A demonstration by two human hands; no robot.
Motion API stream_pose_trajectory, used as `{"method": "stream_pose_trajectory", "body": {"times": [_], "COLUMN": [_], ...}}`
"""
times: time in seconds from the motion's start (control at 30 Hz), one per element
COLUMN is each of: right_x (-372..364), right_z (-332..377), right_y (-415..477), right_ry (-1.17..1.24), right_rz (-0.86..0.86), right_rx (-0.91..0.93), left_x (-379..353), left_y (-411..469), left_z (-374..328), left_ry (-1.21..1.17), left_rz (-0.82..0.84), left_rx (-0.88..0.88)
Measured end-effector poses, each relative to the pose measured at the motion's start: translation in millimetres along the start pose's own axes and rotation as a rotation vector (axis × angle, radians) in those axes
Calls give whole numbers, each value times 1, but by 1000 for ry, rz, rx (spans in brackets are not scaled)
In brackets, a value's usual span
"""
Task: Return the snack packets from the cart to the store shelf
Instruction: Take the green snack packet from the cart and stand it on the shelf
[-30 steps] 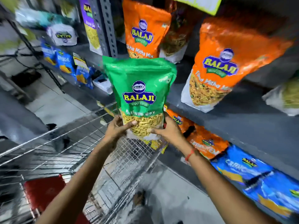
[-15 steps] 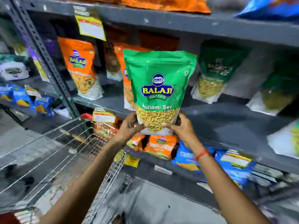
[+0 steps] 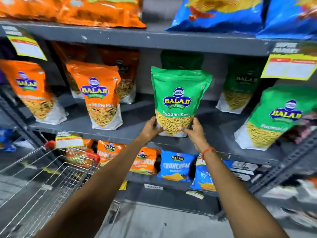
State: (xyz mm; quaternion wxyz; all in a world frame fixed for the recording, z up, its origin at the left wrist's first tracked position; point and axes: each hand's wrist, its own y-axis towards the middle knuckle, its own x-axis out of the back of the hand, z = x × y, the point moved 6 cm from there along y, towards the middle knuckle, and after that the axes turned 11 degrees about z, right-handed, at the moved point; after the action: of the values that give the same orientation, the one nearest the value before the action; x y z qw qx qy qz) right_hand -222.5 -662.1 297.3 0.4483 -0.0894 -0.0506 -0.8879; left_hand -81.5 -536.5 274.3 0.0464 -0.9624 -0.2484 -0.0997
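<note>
Gripping the lower corners of a green snack packet [image 3: 178, 100], the left hand [image 3: 151, 128] and right hand [image 3: 194, 132] each close around it, thumbs pressed on the clear front window and the other fingers curled behind, out of sight. The packet stands upright with its white base at the front edge of the middle shelf [image 3: 133, 133]; whether the base rests on the board or hangs just above it cannot be told. A red thread [image 3: 208, 151] circles the right wrist. Directly behind the held packet a darker green packet [image 3: 181, 60] stands near the back of the same shelf. To the right, another green packet [image 3: 240, 90] stands toward the rear, and a further green packet [image 3: 272, 117], blurred, leans near the front edge at the right end. To the left of the hands, an orange packet [image 3: 101, 97] stands upright near the front edge, with a second orange packet [image 3: 32, 93] farther left and more orange ones in shadow behind them. Yellow price tags [image 3: 27, 47] hang from the front edge of the upper shelf [image 3: 154, 40], which carries orange and blue bags. Below the middle shelf, small orange and blue chip bags [image 3: 176, 165] stand in a row. A wire cart [image 3: 44, 176] with red corner guards sits at lower left, just beside the shelving.
</note>
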Motion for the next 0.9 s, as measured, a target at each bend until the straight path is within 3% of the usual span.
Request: {"method": "stream_pose_trajectory", "body": {"times": [0.37,0.9], "right_x": [7,5], "right_z": [-33,-39], "right_y": [22,-15], "right_ry": [-19,94], "right_rz": [163,110], "right_rx": [-196,-159], "left_x": [20,2], "left_y": [21,-6], "left_z": [35,25], "left_ry": [129,103], "left_rz": [155,120], "left_rx": [89,43]}}
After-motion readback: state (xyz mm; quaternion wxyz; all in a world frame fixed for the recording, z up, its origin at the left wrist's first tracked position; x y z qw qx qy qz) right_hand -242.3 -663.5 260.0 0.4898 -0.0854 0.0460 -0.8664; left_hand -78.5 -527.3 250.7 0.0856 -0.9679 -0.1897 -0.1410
